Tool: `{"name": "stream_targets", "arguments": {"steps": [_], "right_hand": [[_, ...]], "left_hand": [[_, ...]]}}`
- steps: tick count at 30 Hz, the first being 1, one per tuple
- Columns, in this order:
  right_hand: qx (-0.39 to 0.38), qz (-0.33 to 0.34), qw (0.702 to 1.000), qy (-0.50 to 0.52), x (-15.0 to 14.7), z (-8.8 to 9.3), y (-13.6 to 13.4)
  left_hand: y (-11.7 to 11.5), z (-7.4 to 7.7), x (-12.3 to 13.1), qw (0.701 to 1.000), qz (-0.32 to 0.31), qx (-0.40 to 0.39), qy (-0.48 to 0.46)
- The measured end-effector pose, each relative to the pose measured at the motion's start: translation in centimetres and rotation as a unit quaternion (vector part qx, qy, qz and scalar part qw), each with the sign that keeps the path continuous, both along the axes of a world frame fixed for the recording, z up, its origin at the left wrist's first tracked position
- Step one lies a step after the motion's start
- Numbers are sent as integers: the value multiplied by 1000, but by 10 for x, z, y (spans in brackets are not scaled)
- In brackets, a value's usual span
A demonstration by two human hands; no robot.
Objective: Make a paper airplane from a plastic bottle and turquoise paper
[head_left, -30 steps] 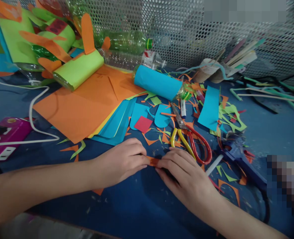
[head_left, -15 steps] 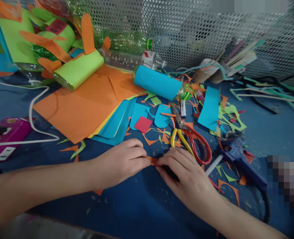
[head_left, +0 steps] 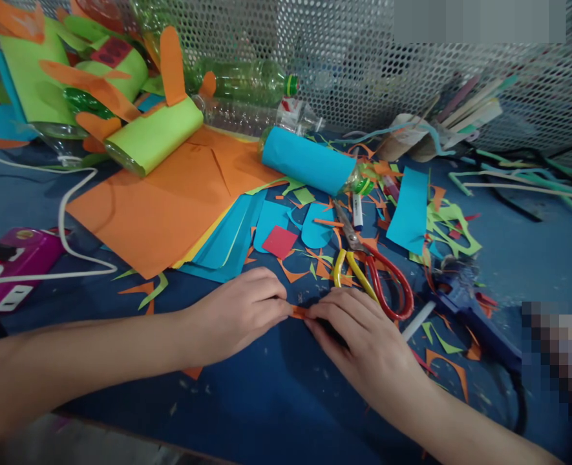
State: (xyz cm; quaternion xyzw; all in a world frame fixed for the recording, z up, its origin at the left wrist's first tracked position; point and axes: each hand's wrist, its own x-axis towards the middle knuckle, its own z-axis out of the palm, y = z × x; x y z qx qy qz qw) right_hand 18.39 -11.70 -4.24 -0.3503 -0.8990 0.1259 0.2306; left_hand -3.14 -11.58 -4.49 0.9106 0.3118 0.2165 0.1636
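My left hand (head_left: pixel 240 313) and my right hand (head_left: pixel 360 339) meet low in the middle of the blue table (head_left: pixel 276 400). Both press their closed fingertips on a small orange paper piece (head_left: pixel 298 312) lying flat between them. Most of that piece is hidden under the fingers. Two pairs of scissors, one yellow-handled (head_left: pixel 351 261) and one red-handled (head_left: pixel 392 284), lie just beyond my right hand. A red paper square (head_left: pixel 279 242) sits a little further back.
Large orange sheets (head_left: pixel 164 200) and blue sheets (head_left: pixel 227 239) lie at centre left. Paper-wrapped bottles, one blue (head_left: pixel 309 161) and one green (head_left: pixel 152 135), lie behind. A blue glue gun (head_left: pixel 465 303) lies right, a pink device (head_left: pixel 14 265) with white cable left. Perforated metal mesh (head_left: pixel 387 71) closes the back.
My fingertips have closed in slightly over the orange piece, so less of it shows between the hands. Nothing else has moved.
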Motion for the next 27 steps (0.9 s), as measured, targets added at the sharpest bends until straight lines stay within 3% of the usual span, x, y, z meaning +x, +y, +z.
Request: {"name": "stream_targets", "arguments": {"steps": [9,15,27], "right_hand": [[-6,-5,1000,-9,-2,3,-1],[-4,4,1000,1,-2,3,-1],[-18,-23,1000,4,-1,3,-2]], "left_hand": [[-2,1,2,999,31,23,25],[0,1,-1,996,75,-30,-27],[1,3,0,995,61,-76,-30]]}}
